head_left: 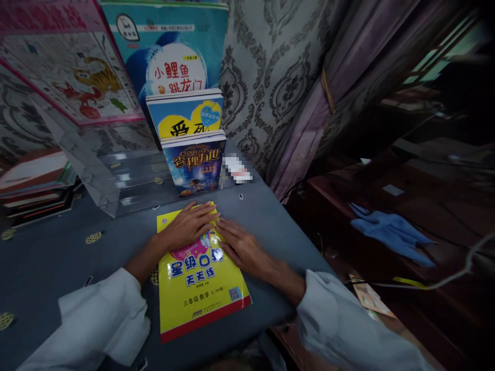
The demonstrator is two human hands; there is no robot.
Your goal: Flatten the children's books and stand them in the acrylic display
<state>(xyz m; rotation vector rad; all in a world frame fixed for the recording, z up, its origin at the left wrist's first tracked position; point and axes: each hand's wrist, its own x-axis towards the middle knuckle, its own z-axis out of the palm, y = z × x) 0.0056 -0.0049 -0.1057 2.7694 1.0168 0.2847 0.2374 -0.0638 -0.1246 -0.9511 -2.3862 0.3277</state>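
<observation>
The left hand (191, 225) lies palm down across the far part of a yellow book (204, 286), its fingers straight, pointing right and gripping nothing. The right hand (242, 246) rests flat over the book's far right edge, its fingers loose, extended and pointing far-left, close to the left fingertips. The book lies face up on the desk (116, 247), at its near side. Beyond it, a clear plastic stand (102, 191) holds upright books (195, 166) at its right end.

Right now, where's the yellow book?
Head view, lower centre: the yellow book lies on the table under left hand and right hand, before the dark-blue book.
</observation>
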